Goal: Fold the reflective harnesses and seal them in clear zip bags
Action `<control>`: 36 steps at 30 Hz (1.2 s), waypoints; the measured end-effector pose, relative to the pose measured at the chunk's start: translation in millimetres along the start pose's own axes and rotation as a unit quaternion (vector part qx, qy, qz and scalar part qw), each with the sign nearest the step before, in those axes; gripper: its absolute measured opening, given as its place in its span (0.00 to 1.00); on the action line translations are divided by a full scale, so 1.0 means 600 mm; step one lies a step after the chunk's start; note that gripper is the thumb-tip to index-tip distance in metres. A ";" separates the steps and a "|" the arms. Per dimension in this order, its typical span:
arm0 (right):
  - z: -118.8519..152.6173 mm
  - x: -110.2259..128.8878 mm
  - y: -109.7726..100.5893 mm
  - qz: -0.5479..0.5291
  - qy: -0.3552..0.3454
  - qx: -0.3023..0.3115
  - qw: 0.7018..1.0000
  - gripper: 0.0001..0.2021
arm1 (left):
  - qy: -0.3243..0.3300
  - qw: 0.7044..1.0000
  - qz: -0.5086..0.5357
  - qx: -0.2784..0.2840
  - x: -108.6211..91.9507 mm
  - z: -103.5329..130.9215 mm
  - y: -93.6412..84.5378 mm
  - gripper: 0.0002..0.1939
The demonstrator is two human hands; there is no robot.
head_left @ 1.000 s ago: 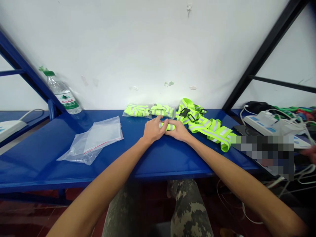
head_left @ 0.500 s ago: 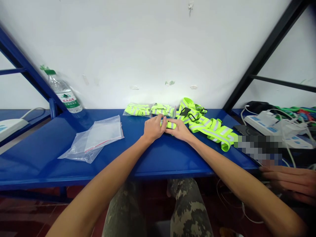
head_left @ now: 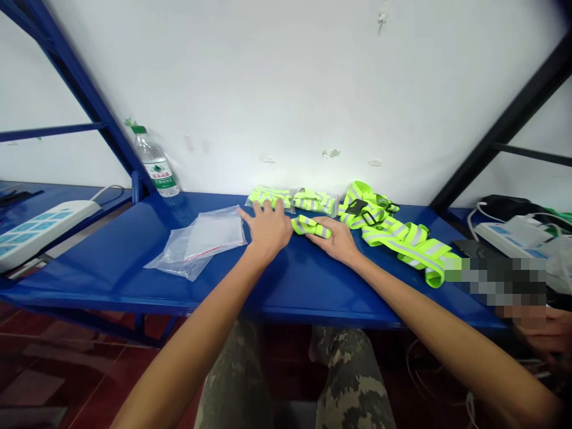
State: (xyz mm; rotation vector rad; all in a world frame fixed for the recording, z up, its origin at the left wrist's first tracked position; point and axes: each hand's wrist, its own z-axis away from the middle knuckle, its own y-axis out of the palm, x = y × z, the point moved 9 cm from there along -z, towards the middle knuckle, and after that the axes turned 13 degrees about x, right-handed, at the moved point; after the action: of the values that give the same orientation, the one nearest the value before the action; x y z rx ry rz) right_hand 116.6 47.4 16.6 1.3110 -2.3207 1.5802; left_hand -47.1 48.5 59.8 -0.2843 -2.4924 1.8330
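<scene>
My right hand [head_left: 336,239] grips a folded reflective strap [head_left: 313,226], neon yellow with silver bands. Just left of it, my left hand [head_left: 269,227] holds nothing, its fingers spread above the blue table [head_left: 286,286]. The left thumb points toward a stack of clear zip bags [head_left: 215,233] with a red seal line. Behind my hands lie two bagged straps, one packed strap [head_left: 270,195] on the left and another packed strap [head_left: 314,201] beside it. Loose reflective straps [head_left: 402,235] with black buckles are heaped to the right.
A water bottle [head_left: 158,164] leans against the wall at the back left. A power strip [head_left: 49,229] lies on the left. At right are another power strip [head_left: 503,239], cables and a co-worker's hand [head_left: 554,330]. Blue and black metal posts flank the table.
My left hand has come off the folded strap and opened toward the bags. The right hand keeps the strap. The camera view has turned slightly left.
</scene>
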 end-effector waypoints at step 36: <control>0.005 -0.036 -0.021 0.111 0.072 -0.062 0.989 0.19 | 0.035 0.930 0.331 0.155 -0.009 -0.081 0.074 0.21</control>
State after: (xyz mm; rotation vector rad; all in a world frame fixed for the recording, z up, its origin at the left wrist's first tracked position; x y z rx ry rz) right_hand 139.8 56.5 14.4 0.9084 -2.4981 1.4981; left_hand -29.7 106.1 32.8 -1.2714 -2.1506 2.3297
